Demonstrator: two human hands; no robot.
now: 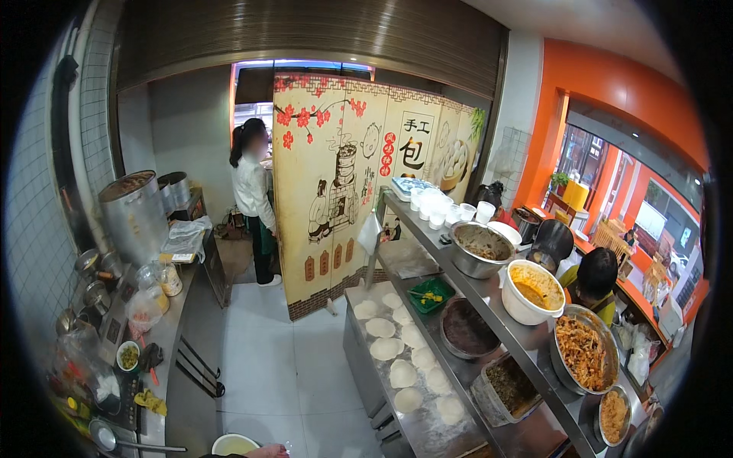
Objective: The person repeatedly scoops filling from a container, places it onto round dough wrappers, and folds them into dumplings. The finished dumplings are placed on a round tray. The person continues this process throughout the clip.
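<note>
At the bottom edge, what appears to be my left hand (269, 451) is partly in view. It lies beside the rim of a white bowl or bucket (235, 443) holding pale yellowish contents. Something small and transparent shows near its fingertips, and its grip is hidden. My right hand is out of view. Flattened dough rounds (386, 348) lie in rows on a floured steel worktop (366, 335) to the right. On the shelf above them are a green basket (430, 296) with yellow pieces, a dark round pan (469, 328) and a rectangular tub of dark filling (507, 386).
A steel counter (172, 343) on the left carries a big pot (133, 214), jars and a ladle (104, 436). The upper shelf (498, 303) holds cups and bowls of food. A person (252, 189) stands by a folding screen (326, 229); other people are beyond the shelves.
</note>
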